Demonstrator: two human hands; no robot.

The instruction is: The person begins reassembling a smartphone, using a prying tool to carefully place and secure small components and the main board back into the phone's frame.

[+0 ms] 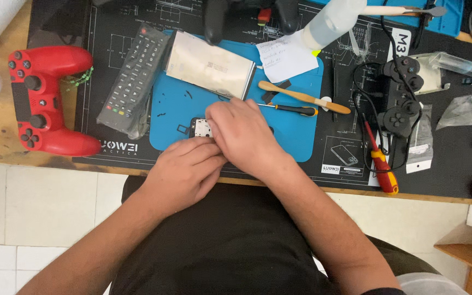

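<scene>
2 hands (pixel 230 147) on 1 phone (pixel 200 127).

Both hands (pixel 214 150) meet over a small part (pixel 200 127), mostly hidden, at the mat's (pixel 173 109) near edge; remote (pixel 132 82) and gamepad (pixel 47 101) lie left, screwdriver (pixel 290 109) right.

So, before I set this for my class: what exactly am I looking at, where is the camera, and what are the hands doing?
The single picture comes from a camera worn on a person's head, looking down at their own bare hands over a workbench. The left hand and right hand close together over a small dark part, mostly hidden, on a blue mat. Around it lie a red game controller, a grey remote control, a silver flat panel, a wooden-handled tool, a slim screwdriver, a black wired controller and a red-handled screwdriver.
</scene>
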